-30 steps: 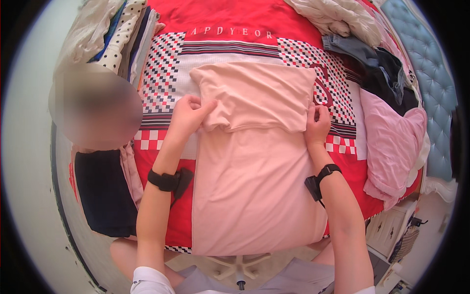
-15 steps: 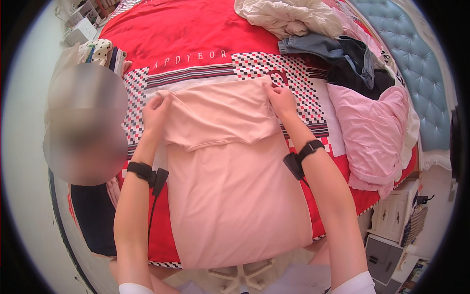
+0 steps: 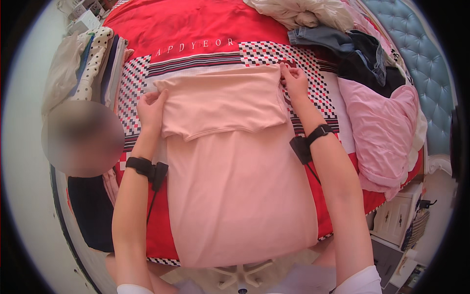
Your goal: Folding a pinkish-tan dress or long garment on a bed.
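A light pink garment [image 3: 240, 191] lies spread on the bed, its near end reaching over the bed's front edge. Its far part is folded back toward me as a wide flap [image 3: 223, 105]. At the flap's far left corner, my left hand [image 3: 152, 109] pinches the cloth between thumb and fingers. My right hand [image 3: 295, 82] grips the far right corner in the same way, its fingertips closed on the fabric. Both wrists wear a black strap with a small black device and a cable.
The bedspread [image 3: 196, 24] is red with checked and striped bands. Folded clothes [image 3: 100, 63] stand in a row at the left, dark cloth [image 3: 88, 213] nearer. Jeans [image 3: 323, 39] and a pink garment [image 3: 379, 132] are heaped at the right before a blue tufted headboard [image 3: 416, 54]. A white cabinet [image 3: 394, 218] stands lower right.
The folded flap lies flatter and straighter, its far edge pulled slightly wider. My right hand has moved a little right and away from me; the view has shifted slightly.
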### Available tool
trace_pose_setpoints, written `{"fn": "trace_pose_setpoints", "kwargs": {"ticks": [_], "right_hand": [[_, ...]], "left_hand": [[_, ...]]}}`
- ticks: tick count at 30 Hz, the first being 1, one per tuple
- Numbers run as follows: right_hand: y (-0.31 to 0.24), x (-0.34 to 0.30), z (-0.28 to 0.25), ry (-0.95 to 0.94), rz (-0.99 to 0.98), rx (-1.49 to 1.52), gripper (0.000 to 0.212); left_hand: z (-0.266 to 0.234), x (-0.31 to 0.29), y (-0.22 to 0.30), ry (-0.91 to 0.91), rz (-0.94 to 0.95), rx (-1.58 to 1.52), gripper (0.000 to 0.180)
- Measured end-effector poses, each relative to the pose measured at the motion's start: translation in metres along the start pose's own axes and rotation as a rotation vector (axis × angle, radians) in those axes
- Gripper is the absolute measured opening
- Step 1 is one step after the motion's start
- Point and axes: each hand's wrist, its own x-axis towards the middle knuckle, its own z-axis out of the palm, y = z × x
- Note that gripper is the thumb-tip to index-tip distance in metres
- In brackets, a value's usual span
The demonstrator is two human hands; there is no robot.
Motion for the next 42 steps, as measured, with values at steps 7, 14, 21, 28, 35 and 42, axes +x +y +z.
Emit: {"fn": "trace_pose_setpoints", "kwargs": {"ticks": [7, 14, 21, 28, 35, 42], "right_hand": [[-0.065, -0.09, -0.028, -0.249, -0.088, -0.466, 0.039], [-0.034, -0.085, -0.026, -0.2, -0.086, -0.507, 0.032], [-0.05, -0.093, -0.025, -0.287, 0.509, 0.234, 0.032], [-0.082, -0.114, -0.036, -0.309, 0.144, -0.478, 0.034], [-0.059, -0.124, -0.04, -0.339, -0.219, -0.813, 0.036], [-0.075, -0.113, -0.008, -0.364, -1.032, -0.824, 0.056]], "left_hand": [[-0.031, -0.045, 0.052, -0.151, -0.113, 0.329, 0.049], [-0.026, -0.053, 0.031, -0.213, -0.141, 0.277, 0.035], [-0.028, -0.064, 0.028, -0.211, -0.314, 0.031, 0.036], [-0.038, -0.085, 0.057, -0.232, -0.322, 0.14, 0.045], [-0.037, -0.094, 0.052, -0.146, 0.064, 0.566, 0.044], [-0.003, -0.061, 0.088, -0.274, 0.865, 0.778, 0.057]]}}
